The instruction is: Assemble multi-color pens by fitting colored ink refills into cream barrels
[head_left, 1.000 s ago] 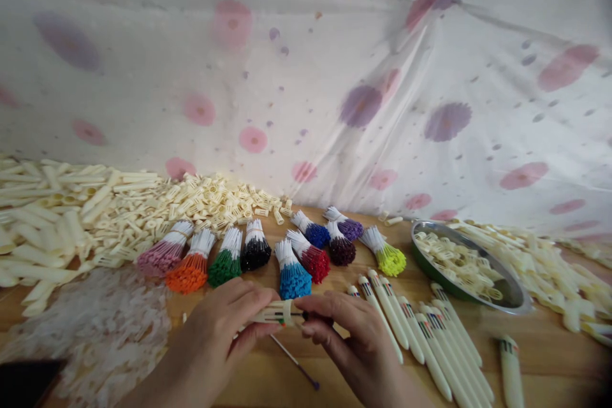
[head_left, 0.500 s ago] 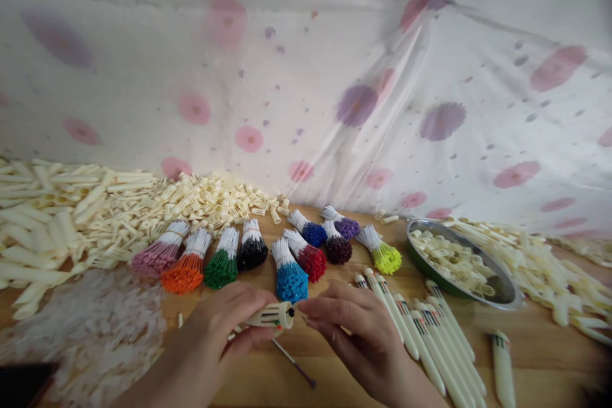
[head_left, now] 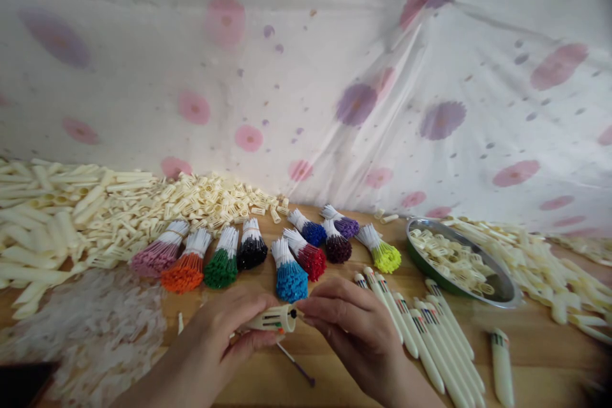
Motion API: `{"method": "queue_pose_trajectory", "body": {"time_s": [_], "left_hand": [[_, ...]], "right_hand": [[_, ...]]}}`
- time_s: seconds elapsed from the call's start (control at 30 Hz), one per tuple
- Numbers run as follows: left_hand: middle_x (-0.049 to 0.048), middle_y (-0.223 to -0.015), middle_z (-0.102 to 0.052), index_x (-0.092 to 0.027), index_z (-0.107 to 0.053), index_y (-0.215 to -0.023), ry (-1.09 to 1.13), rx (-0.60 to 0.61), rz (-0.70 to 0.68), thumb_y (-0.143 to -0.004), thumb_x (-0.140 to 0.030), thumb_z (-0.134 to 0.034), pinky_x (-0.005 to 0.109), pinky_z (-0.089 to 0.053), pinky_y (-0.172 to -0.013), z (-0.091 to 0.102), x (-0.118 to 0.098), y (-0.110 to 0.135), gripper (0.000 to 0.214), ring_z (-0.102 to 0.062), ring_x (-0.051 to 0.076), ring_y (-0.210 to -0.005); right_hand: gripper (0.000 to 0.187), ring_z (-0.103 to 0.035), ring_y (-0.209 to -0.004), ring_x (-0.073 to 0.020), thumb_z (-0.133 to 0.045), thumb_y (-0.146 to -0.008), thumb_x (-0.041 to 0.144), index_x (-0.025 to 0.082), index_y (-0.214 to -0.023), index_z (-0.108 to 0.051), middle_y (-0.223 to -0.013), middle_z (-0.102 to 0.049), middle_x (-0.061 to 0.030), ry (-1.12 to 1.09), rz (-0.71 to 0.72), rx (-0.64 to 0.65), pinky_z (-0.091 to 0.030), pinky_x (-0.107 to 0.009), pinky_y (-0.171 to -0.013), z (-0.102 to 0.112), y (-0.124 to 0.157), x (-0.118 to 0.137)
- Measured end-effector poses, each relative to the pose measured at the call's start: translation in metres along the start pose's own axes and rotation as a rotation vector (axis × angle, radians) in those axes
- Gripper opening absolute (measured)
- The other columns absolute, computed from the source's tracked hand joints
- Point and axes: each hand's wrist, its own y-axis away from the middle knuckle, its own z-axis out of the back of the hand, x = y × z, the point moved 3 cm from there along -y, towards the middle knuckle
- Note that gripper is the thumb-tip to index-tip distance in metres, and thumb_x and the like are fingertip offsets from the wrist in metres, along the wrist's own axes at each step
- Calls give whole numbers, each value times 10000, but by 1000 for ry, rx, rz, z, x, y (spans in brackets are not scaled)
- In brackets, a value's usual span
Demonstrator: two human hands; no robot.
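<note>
My left hand (head_left: 224,328) is closed around a cream multi-colour pen barrel (head_left: 272,318), held level just above the wooden table (head_left: 540,344). My right hand (head_left: 356,325) is pinched at the barrel's right end, fingertips pressed at its opening; what they pinch is too small to see. A thin loose refill (head_left: 295,364) lies on the table below the hands. Just beyond the hands stand bundles of coloured refills, among them blue (head_left: 289,274), red (head_left: 308,256) and green (head_left: 222,262).
Assembled cream pens (head_left: 421,331) lie in a row to the right. A metal bowl (head_left: 507,296) of small cream parts stands further right. Heaps of cream barrels and clips (head_left: 95,210) fill the left and back. White bits (head_left: 95,325) cover the near left. A flowered sheet (head_left: 335,76) hangs behind.
The hands stay together on the pen barrel, shifting very slightly; my right fingertips have eased off and returned to its end. Nothing else on the table has moved.
</note>
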Motion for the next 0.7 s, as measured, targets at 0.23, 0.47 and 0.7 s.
{"method": "queue_pose_trajectory", "body": {"time_s": [0.23, 0.47, 0.7], "left_hand": [[-6, -930, -692, -271, -643, -957, 63, 72, 81, -851, -342, -569, 239, -478, -751, -4, 2, 0, 147, -633, 178, -877], [-23, -916, -691, -294, -651, -987, 83, 22, 65, -844, -311, -581, 215, -473, -729, -3, 2, 1, 160, -638, 156, -843], [-22, -881, -701, -287, -658, -981, 70, 0, 52, -833, -285, -596, 210, -480, -708, -2, 0, 2, 160, -643, 153, -808]], "right_hand": [[302, -602, -705, -124, -558, -819, 31, 225, -1037, -636, -845, -630, -39, 4, 39, -10, -479, -224, -599, 1, -2, 2], [303, -605, -742, -125, -569, -820, 41, 232, -1048, -630, -877, -627, -36, -25, -15, 14, -486, -225, -624, -2, 0, -2], [317, -606, -750, -124, -584, -812, 37, 223, -1066, -618, -880, -629, -36, -20, -9, 20, -488, -226, -643, -1, -1, 0]]}}
